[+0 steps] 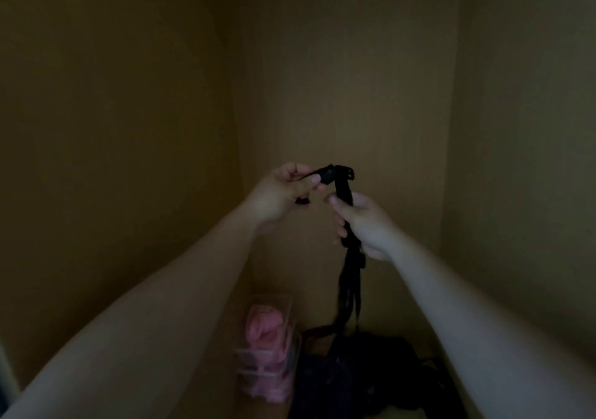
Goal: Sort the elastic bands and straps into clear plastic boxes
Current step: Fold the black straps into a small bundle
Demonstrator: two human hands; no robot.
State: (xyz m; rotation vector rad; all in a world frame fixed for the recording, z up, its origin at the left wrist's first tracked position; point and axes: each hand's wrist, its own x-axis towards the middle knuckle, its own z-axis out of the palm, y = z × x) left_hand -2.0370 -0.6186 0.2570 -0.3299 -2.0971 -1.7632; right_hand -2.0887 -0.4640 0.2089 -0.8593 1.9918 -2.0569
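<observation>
6 o'clock: stacked clear plastic boxes [292, 338] hold rolled pink elastic bands [262, 325], sorted. 5 o'clock: dark tangled strap heap [364, 383], unsorted. Centre: left hand [283, 189] pinches long black buckled strap [343, 193] by its end; right hand [362, 222] grips its length. Roughly midway.

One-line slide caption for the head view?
Left hand and right hand hold up a black strap above a clear box of pink bands and a dark pile.

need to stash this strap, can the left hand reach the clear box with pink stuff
Likely yes: nothing lies between the left hand and the clear box below, but it pinches the black strap.
</observation>
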